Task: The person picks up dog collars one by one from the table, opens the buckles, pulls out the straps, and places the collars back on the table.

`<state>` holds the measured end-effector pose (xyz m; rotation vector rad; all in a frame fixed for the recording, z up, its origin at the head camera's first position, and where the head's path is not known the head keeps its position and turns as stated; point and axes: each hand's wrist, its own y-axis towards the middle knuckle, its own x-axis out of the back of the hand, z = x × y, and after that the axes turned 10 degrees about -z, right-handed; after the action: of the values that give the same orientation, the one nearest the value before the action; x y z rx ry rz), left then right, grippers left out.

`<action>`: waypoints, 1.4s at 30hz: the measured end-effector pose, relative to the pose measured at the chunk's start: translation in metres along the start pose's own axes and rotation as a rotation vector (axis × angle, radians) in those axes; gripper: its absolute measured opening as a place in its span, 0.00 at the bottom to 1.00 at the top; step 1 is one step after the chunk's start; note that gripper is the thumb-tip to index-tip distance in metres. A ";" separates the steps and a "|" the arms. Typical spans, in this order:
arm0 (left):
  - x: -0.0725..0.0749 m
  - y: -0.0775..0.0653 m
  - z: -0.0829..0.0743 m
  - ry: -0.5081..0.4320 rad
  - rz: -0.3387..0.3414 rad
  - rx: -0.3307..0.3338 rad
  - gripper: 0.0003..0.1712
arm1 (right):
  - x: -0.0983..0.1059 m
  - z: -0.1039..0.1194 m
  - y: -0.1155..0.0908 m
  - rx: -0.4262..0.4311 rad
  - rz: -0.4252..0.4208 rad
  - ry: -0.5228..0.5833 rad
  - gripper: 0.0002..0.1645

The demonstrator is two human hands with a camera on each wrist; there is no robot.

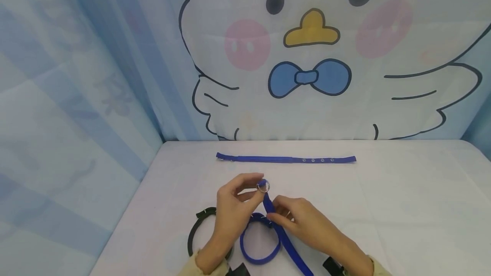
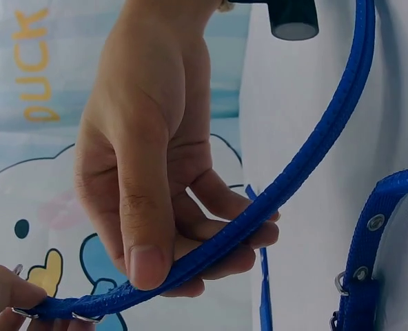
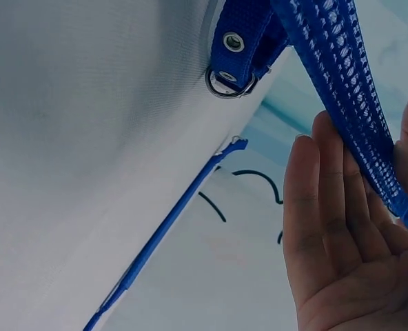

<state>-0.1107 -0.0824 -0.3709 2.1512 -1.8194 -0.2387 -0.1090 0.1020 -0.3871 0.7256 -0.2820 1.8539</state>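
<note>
Both hands hold one blue collar [image 1: 289, 246], a flat strap with a metal ring [image 1: 263, 186] at its upper end. My left hand [image 1: 235, 214] pinches the end by the ring; in the left wrist view only its fingertips show, at the lower left. Further down the strap, my right hand [image 1: 308, 220] pinches it between thumb and fingers, the thumb [image 2: 147, 265] lying on top. The strap's tail runs down toward the near edge. Beneath the hands lies a second blue collar [image 1: 259, 262], fastened into a loop, with eyelets and a D-ring visible in the right wrist view.
A dark green looped collar [image 1: 190, 240] lies at the left, partly covered by my left hand and wrist. Farther back, a third blue collar [image 1: 270, 159] lies stretched straight across the white table [image 1: 414, 199]. Behind the table hangs a printed curtain [image 1: 307, 114].
</note>
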 end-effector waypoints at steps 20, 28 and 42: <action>0.020 0.008 0.001 -0.059 -0.111 0.063 0.12 | 0.015 -0.013 -0.007 -0.053 0.084 0.097 0.09; 0.025 0.012 0.008 -0.039 -0.143 0.055 0.13 | 0.030 -0.022 -0.013 -0.050 0.112 0.093 0.11; 0.043 0.022 0.010 -0.062 -0.187 0.087 0.12 | 0.045 -0.032 -0.021 -0.116 0.167 0.065 0.15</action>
<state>-0.1266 -0.1289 -0.3695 2.4026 -1.6901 -0.2765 -0.1116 0.1610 -0.3880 0.5751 -0.4149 1.9970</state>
